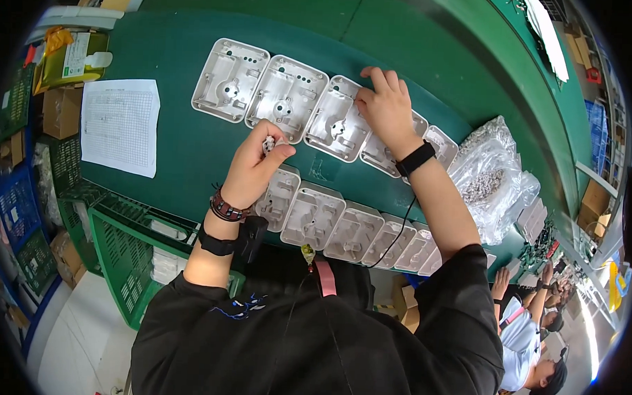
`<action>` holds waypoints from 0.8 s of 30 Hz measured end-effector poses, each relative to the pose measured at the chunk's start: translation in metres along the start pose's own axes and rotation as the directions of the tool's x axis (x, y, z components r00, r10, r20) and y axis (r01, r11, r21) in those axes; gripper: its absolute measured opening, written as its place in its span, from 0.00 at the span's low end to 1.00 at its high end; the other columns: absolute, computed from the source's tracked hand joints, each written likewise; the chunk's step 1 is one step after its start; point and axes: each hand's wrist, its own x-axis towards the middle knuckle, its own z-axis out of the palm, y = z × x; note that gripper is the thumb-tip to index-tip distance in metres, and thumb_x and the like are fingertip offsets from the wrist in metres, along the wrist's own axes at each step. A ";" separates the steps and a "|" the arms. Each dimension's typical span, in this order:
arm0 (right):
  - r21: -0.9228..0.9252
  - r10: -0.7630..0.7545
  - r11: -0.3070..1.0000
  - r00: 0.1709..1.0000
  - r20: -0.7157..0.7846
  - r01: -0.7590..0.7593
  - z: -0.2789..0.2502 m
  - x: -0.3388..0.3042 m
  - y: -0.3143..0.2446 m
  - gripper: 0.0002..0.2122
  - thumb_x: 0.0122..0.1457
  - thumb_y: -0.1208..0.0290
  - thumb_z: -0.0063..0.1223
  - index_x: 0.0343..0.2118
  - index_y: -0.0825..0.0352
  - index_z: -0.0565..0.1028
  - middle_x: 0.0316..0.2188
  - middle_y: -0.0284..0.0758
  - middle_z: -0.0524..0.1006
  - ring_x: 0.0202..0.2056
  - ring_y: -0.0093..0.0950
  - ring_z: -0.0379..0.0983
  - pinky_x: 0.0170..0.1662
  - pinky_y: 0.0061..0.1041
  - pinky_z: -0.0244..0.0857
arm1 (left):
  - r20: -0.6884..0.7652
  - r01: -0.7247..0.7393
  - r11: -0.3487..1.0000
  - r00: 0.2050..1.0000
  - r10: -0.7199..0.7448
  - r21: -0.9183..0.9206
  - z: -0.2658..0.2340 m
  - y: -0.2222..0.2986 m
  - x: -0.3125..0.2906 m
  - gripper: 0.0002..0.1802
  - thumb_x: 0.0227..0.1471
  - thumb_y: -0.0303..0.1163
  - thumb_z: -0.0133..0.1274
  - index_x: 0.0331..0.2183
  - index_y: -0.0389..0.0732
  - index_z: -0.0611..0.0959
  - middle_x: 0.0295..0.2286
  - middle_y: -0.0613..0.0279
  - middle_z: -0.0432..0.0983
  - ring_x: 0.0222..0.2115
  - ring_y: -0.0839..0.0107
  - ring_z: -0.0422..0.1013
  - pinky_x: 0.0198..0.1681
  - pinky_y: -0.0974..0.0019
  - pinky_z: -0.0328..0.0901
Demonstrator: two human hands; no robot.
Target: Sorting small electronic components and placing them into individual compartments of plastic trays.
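Note:
My left hand (251, 164) is closed around a cluster of small white plastic parts (269, 146), just below the near edge of the second housing (255, 112) in the back row. My right hand (387, 109) reaches over the right side of the third white plastic housing (318, 136). Its thumb and index finger come together at that housing's wall, while the other fingers are raised. Anything between those fingertips is too small or hidden to make out. The open housings are shallow, with a round moulded piece inside several of them.
A near row of white housings (314, 215) lies along the table's front edge. Clear plastic bags (495, 158) with small white parts lie at right. A printed sheet (120, 128) is at left, above a green crate (129, 267). Co-workers (523, 344) sit at far right.

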 end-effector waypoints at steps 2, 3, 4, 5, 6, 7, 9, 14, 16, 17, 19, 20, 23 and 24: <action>-0.076 -0.015 0.997 0.996 0.091 0.022 0.003 0.003 -0.004 0.03 0.38 0.71 0.54 0.19 0.59 0.74 0.39 0.26 0.67 0.39 0.26 0.61 0.39 0.24 0.56 | -0.027 -0.049 0.999 0.998 0.050 0.023 -0.001 0.004 0.000 0.10 0.49 0.32 0.49 0.33 0.38 0.70 0.22 0.70 0.66 0.20 0.82 0.56 0.25 0.78 0.55; -0.072 -0.017 0.997 0.996 0.091 0.023 0.005 0.003 -0.004 0.03 0.38 0.71 0.54 0.19 0.59 0.74 0.39 0.26 0.67 0.39 0.26 0.61 0.39 0.24 0.56 | -0.022 -0.004 1.000 1.000 0.004 0.007 -0.002 0.007 0.000 0.10 0.49 0.32 0.50 0.33 0.38 0.70 0.23 0.70 0.66 0.20 0.82 0.57 0.25 0.78 0.55; -0.081 -0.020 0.996 0.997 0.080 0.027 0.007 0.002 -0.004 0.02 0.38 0.71 0.54 0.19 0.59 0.75 0.40 0.25 0.67 0.40 0.25 0.61 0.40 0.24 0.56 | -0.017 0.040 0.999 0.999 -0.040 -0.010 -0.002 0.010 -0.001 0.10 0.48 0.32 0.50 0.33 0.38 0.70 0.23 0.70 0.67 0.21 0.82 0.57 0.26 0.78 0.56; -0.091 -0.026 0.995 0.997 0.068 0.032 0.008 0.001 -0.003 0.02 0.39 0.71 0.53 0.19 0.59 0.75 0.41 0.25 0.67 0.41 0.25 0.61 0.41 0.24 0.56 | -0.012 0.084 0.996 0.996 -0.084 -0.027 -0.003 0.012 -0.001 0.10 0.48 0.31 0.50 0.33 0.38 0.70 0.24 0.70 0.67 0.22 0.82 0.58 0.26 0.78 0.56; -0.101 -0.031 0.994 0.998 0.056 0.037 0.007 0.000 -0.003 0.02 0.40 0.71 0.52 0.19 0.59 0.75 0.42 0.24 0.67 0.42 0.25 0.61 0.42 0.24 0.56 | -0.015 0.084 0.996 0.996 -0.084 -0.026 -0.002 0.014 -0.002 0.10 0.48 0.31 0.50 0.33 0.38 0.70 0.24 0.70 0.67 0.22 0.82 0.58 0.26 0.78 0.56; -0.100 -0.034 0.994 0.998 0.055 0.039 0.006 -0.001 -0.001 0.02 0.40 0.71 0.52 0.19 0.59 0.75 0.42 0.24 0.67 0.42 0.25 0.61 0.42 0.24 0.56 | -0.012 0.063 0.997 0.998 -0.063 -0.045 -0.002 0.016 -0.002 0.10 0.48 0.31 0.51 0.33 0.38 0.71 0.24 0.69 0.67 0.22 0.82 0.58 0.26 0.78 0.56; -0.056 -0.028 0.998 0.998 0.063 0.032 0.002 -0.005 0.001 0.02 0.41 0.71 0.51 0.20 0.59 0.75 0.44 0.24 0.66 0.43 0.25 0.61 0.43 0.26 0.55 | -0.005 0.018 0.996 1.000 -0.018 -0.083 -0.002 0.019 -0.003 0.10 0.47 0.31 0.52 0.33 0.38 0.71 0.23 0.68 0.68 0.22 0.82 0.59 0.26 0.78 0.57; -0.190 -0.070 0.978 0.991 0.113 0.090 0.003 0.000 -0.001 0.03 0.43 0.71 0.50 0.23 0.59 0.75 0.46 0.24 0.66 0.44 0.26 0.60 0.44 0.29 0.55 | 0.023 -0.059 0.997 0.998 0.058 0.041 0.000 0.014 -0.004 0.11 0.45 0.30 0.54 0.31 0.38 0.72 0.23 0.68 0.69 0.20 0.83 0.59 0.25 0.77 0.58; -0.174 -0.065 0.981 0.992 0.111 0.084 0.004 -0.002 -0.002 0.04 0.42 0.71 0.50 0.24 0.59 0.75 0.45 0.24 0.66 0.44 0.26 0.60 0.45 0.29 0.55 | 0.021 -0.039 0.997 0.999 0.038 0.065 -0.001 0.020 -0.009 0.12 0.42 0.30 0.57 0.30 0.38 0.72 0.20 0.69 0.67 0.18 0.83 0.58 0.23 0.77 0.57; -0.159 -0.059 0.984 0.992 0.112 0.076 0.003 -0.004 -0.002 0.05 0.42 0.72 0.51 0.25 0.59 0.75 0.45 0.25 0.66 0.44 0.26 0.60 0.45 0.29 0.55 | 0.020 -0.029 0.997 0.999 0.027 0.077 0.000 0.022 -0.011 0.13 0.40 0.30 0.58 0.29 0.38 0.72 0.19 0.69 0.67 0.18 0.83 0.58 0.22 0.77 0.57; -0.142 -0.052 0.988 0.992 0.113 0.068 0.001 -0.010 0.000 0.06 0.42 0.72 0.51 0.26 0.59 0.75 0.45 0.25 0.66 0.44 0.27 0.61 0.45 0.30 0.55 | 0.026 -0.014 0.995 1.000 0.011 0.099 0.002 0.023 -0.012 0.13 0.39 0.29 0.59 0.29 0.38 0.72 0.17 0.70 0.65 0.17 0.82 0.57 0.21 0.77 0.56; -0.137 -0.072 0.987 0.993 0.096 0.085 -0.006 -0.010 -0.002 0.07 0.42 0.72 0.51 0.27 0.59 0.75 0.44 0.26 0.66 0.44 0.27 0.61 0.45 0.30 0.55 | 0.026 0.001 0.993 1.000 -0.004 0.121 0.002 0.023 -0.012 0.14 0.38 0.29 0.59 0.28 0.38 0.72 0.16 0.70 0.64 0.16 0.82 0.57 0.20 0.76 0.55; -0.120 -0.122 0.985 0.991 0.055 0.127 -0.033 -0.008 -0.017 0.07 0.41 0.73 0.52 0.27 0.59 0.75 0.42 0.28 0.67 0.43 0.28 0.61 0.45 0.30 0.54 | 0.052 -0.008 0.989 0.999 0.001 0.149 -0.002 0.024 -0.014 0.15 0.36 0.30 0.61 0.28 0.38 0.72 0.14 0.71 0.61 0.15 0.82 0.56 0.19 0.76 0.54; 0.049 -0.070 0.996 0.997 0.008 0.070 -0.043 -0.008 -0.031 0.08 0.41 0.73 0.53 0.27 0.60 0.75 0.41 0.30 0.67 0.42 0.29 0.61 0.44 0.30 0.54 | 0.087 -0.037 0.988 0.996 0.024 0.150 -0.004 0.023 -0.012 0.16 0.36 0.30 0.61 0.27 0.38 0.72 0.13 0.71 0.59 0.15 0.82 0.55 0.18 0.76 0.53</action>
